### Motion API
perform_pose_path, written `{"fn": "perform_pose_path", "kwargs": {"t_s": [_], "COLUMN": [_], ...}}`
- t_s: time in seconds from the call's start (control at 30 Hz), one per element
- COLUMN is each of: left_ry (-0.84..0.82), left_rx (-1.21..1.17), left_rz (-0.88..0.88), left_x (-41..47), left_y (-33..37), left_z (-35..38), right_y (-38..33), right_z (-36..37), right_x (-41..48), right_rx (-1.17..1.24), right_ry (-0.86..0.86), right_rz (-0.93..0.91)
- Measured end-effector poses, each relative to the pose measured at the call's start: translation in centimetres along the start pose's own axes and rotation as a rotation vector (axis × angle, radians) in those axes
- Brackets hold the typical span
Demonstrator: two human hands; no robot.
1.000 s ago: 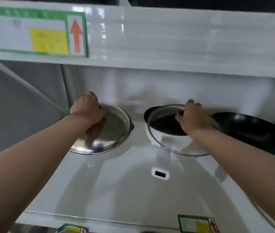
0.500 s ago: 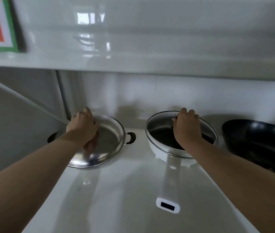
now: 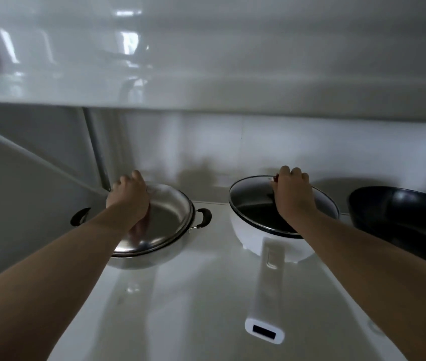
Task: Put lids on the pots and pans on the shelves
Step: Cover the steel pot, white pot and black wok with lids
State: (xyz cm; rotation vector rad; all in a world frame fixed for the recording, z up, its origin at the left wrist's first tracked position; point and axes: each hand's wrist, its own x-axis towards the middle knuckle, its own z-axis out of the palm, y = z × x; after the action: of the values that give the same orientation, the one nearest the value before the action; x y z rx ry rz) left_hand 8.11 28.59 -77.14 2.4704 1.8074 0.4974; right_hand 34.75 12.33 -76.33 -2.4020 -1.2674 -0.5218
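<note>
Left hand (image 3: 128,196), fingers curled, grips the top of the steel lid (image 3: 165,220) resting on a steel pot (image 3: 139,263) near the glossy white shelf's (image 3: 193,308) back left corner. Right hand (image 3: 294,194) grips the glass lid (image 3: 253,204) on a white pan (image 3: 248,235) mid-shelf. A black wok (image 3: 402,220) sits at the right edge, beneath an upper shelf (image 3: 232,95).

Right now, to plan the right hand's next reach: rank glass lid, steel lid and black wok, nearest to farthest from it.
1. glass lid, held by the right hand.
2. black wok, just to its right.
3. steel lid, leftward, under the left hand.
</note>
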Motion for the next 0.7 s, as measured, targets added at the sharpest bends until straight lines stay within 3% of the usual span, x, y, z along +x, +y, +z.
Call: {"fn": "perform_pose_path", "kwargs": {"t_s": [0.53, 0.7], "left_ry": [-0.016, 0.073], "left_rx": [0.069, 0.259], "left_rz": [0.064, 0.096], "left_x": [0.0, -0.6], "left_y": [0.0, 0.1], "left_z": [0.6, 1.0], "right_y": [0.6, 0.6], "right_z": [0.2, 0.4], "right_x": [-0.3, -0.4], "right_rx": [-0.028, -0.052], "right_ry": [-0.004, 0.001], "right_rz": [-0.022, -0.019]}}
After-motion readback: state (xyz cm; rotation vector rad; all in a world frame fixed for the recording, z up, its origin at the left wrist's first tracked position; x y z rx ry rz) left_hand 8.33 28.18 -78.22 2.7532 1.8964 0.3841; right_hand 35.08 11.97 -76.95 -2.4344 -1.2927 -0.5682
